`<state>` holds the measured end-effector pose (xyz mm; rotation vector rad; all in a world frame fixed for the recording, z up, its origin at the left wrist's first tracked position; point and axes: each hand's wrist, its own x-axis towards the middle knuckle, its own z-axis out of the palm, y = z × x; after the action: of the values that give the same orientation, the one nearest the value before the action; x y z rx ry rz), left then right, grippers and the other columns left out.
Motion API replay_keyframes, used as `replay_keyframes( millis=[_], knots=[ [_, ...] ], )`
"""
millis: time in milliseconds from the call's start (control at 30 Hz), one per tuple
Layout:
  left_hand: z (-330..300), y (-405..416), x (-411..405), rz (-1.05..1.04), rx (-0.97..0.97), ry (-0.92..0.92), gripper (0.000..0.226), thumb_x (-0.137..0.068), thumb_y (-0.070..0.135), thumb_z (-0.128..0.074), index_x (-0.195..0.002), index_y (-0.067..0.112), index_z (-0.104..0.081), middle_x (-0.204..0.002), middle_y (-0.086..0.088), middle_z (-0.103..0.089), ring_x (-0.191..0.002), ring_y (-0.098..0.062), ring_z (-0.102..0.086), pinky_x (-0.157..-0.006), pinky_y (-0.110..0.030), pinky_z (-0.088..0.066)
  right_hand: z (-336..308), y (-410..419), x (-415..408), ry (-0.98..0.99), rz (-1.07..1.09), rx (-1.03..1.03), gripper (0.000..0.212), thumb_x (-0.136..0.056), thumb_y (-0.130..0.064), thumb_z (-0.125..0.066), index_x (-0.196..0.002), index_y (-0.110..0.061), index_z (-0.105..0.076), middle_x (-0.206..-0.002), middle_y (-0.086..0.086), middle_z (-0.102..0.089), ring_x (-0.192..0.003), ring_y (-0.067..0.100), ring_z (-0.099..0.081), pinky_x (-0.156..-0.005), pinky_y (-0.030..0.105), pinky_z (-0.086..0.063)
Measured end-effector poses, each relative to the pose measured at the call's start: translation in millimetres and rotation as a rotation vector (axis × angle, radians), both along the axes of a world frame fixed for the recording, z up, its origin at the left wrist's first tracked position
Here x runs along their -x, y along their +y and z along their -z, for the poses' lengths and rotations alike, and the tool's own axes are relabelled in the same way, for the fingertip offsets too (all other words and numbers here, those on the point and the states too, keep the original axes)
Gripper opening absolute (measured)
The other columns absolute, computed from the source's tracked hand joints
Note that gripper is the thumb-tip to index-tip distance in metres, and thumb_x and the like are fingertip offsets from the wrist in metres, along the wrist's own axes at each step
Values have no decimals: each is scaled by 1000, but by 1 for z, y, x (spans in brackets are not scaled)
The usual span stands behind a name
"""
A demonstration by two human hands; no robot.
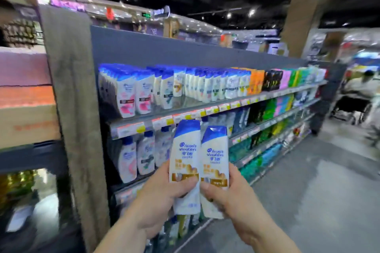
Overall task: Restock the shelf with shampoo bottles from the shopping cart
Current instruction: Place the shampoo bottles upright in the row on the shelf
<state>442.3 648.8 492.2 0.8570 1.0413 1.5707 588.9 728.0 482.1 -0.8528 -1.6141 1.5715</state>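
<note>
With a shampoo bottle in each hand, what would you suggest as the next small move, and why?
Probably lift the left hand and its bottle toward the top shelf, where a matching gold-labelled bottle stands beside a gap.

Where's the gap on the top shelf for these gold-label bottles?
In the head view, the gap is on the top shelf, left of centre, in front of the lone gold-label bottle, between the teal-label bottles and the white row.

The two held shampoo bottles (186, 158) (214, 170) are smooth white plastic with glossy blue caps and printed labels. The shelf (185, 112) appears matt grey metal with paper price tags (131, 129); the floor (308, 201) is smooth and slightly reflective.
</note>
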Motion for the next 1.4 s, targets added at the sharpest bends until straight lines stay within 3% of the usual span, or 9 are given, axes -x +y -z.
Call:
replay_keyframes(
  millis=[133, 333, 567, 667, 833, 967, 1067, 1300, 1400],
  knots=[
    [3, 84, 6, 35, -12, -5, 48, -75, -4, -71, -121, 4, -60, -115, -21, -71, -106, -39, -68, -97, -55, -50, -1, 81, 3, -13, 2, -27, 51, -63, -15, -77, -111, -17, -60, -87, 3, -76, -57, 4, -62, -50, 17, -47],
    [-11, 218, 51, 11, -36, 21, 58, -67, -1, -76, -123, 2, -60, -114, -24, -70, -106, -42, -67, -99, -57, -47, -26, 211, 47, -45, -32, -63, 63, -61, -24, -81, -118, -21, -56, -104, 6, -76, -95, 29, -70, -84, 46, -55],
    [-31, 306, 104, -340, 38, 293, 89, -22, 40, -92, -104, 13, -68, -90, -6, -79, -90, -26, -74, -91, -50, -54, -49, 318, 110, -19, -134, -102, 48, -74, 2, -77, -114, -17, -59, -95, 5, -77, -68, 7, -69, -63, 20, -53],
    [-37, 320, 130, -449, 63, 365, 77, -29, 40, -87, -100, 19, -68, -87, 1, -80, -82, -12, -74, -82, -36, -55, -56, 354, 150, 0, -191, -138, 44, -75, 5, -74, -110, -19, -61, -91, -3, -78, -77, 7, -72, -68, 20, -55],
    [-50, 348, 144, -657, -15, 353, 65, -45, 37, -88, -104, 23, -66, -95, 0, -78, -91, -19, -73, -84, -38, -55, -57, 404, 224, 46, -291, -184, 43, -78, 13, -65, -106, -20, -62, -93, 1, -77, -87, 9, -72, -76, 24, -58],
    [-53, 374, 145, -839, -2, 341, 56, -58, 13, -92, -102, 27, -61, -89, 5, -77, -81, -12, -73, -73, -30, -54, -49, 449, 270, 26, -358, -210, 47, -75, 3, -74, -112, -22, -58, -100, 0, -76, -89, 9, -72, -79, 31, -60],
    [-52, 384, 141, -958, 15, 327, 66, -38, 27, -88, -99, 25, -61, -88, 1, -77, -83, -19, -73, -78, -39, -55, -42, 473, 297, -23, -414, -249, 49, -73, -7, -77, -113, -28, -57, -105, -1, -75, -96, 12, -71, -89, 43, -57],
    [-46, 393, 126, -1072, -24, 311, 102, -13, 53, -93, -105, 20, -63, -92, -10, -77, -91, -31, -71, -87, -50, -53, -24, 489, 320, -278, -438, -358, 54, -66, -26, -80, -115, -29, -57, -110, -5, -71, -101, 16, -67, -96, 40, -53],
    [-45, 394, 119, -1096, 29, 298, 86, -21, 42, -86, -101, 21, -62, -86, -4, -77, -89, -28, -71, -80, -42, -53, -27, 491, 323, -300, -402, -326, 52, -67, -30, -81, -113, -28, -57, -111, -6, -69, -103, 17, -65, -94, 40, -54]
  ],
)
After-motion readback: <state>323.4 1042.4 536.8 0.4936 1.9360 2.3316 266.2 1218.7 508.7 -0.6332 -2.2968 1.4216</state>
